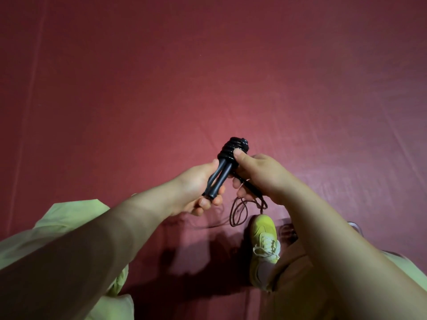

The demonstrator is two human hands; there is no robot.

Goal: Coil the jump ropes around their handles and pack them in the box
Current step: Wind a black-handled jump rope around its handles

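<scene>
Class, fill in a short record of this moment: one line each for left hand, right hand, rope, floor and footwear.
left hand: grips the lower ends of the two black handles
right hand: thumb presses on the coils, fingers hold the rope
rope: partly wound round the handle tops, the rest hanging in loose loops
floor: red sheet
footwear: yellow-green shoe

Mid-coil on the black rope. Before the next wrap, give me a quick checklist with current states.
1. Left hand grips both handles together: ok.
2. Right hand thumb pins the coil: ok.
3. Coil sits tight at the handles' top: ok.
4. Loose rope free of tangles: cannot tell.
5. Loose rope clear of the shoe: not ok, it hangs right beside it.
6. Box within reach: cannot tell, not in view.
</scene>
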